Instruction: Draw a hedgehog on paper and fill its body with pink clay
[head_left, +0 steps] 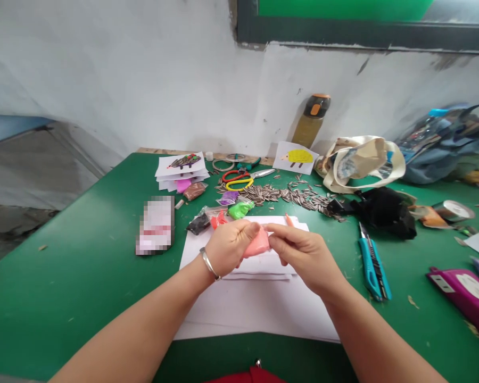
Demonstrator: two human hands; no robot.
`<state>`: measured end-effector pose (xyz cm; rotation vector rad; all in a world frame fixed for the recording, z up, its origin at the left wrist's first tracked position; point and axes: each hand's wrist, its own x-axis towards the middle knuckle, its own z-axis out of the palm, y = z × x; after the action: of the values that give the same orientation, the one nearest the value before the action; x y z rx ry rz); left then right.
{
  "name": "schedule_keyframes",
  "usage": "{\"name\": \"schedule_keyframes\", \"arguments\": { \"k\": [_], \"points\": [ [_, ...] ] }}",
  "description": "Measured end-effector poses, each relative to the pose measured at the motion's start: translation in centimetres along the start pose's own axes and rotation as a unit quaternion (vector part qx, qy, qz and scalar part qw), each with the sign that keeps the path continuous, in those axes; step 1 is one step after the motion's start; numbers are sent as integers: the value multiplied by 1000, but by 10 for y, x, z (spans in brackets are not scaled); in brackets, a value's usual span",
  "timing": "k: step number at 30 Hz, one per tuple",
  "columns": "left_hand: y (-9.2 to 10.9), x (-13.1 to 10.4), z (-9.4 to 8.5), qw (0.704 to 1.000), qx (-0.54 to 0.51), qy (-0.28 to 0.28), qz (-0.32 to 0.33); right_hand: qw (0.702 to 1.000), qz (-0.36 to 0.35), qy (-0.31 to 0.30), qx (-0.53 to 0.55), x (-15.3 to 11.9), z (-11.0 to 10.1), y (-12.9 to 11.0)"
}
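I've got a green surface [96, 282] butted against a scuffed white wall [123, 69], dark window frame [367, 33] at upper right. Pink packet [257, 246] is up between both hands, over white paper sheets [259, 311] at the near middle. Left hand [229, 243] has its grip folded round the packet, thumb on top; right hand [307, 252] has thumb and forefinger almost together, pinching the packet's right edge.

Behind the paper I see small bags: black [199, 223], purple [228, 198], green [241, 208]. Past them, loose seeds [267, 194] spread in a band, scissors [241, 182] at the left end. Yellow-drawing card [297, 157] stands in front of a bottle [309, 125] by the wall. To the right: cream tote bag [367, 181], black cloth-like bundle [387, 213], tin [453, 210]. Blue cutter [375, 268] lies right of the paper, magenta case [463, 298] farther right. Item on the left [155, 226] is pixelated, can't name it.
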<state>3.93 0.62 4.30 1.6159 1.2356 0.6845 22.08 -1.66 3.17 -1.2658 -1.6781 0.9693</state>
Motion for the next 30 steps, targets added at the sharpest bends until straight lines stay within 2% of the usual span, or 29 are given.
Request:
{"name": "schedule_keyframes", "arguments": {
  "k": [8,12,16,22,30],
  "points": [
    [2,0,0,999,-42,-13,-9,1000,-3,-22,16,-3,1,-3],
    [1,1,0,994,-99,-20,-28,998,-9,-49,31,-1,0,-5],
    [-3,3,1,987,-149,-41,-34,999,-7,-43,16,0,2,-3],
    [-8,6,6,989,-147,-9,-27,999,-40,3,-27,0,4,1],
    [-7,5,8,991,-131,12,-32,998,1,-54,43,-1,1,-7]
  ]
}}
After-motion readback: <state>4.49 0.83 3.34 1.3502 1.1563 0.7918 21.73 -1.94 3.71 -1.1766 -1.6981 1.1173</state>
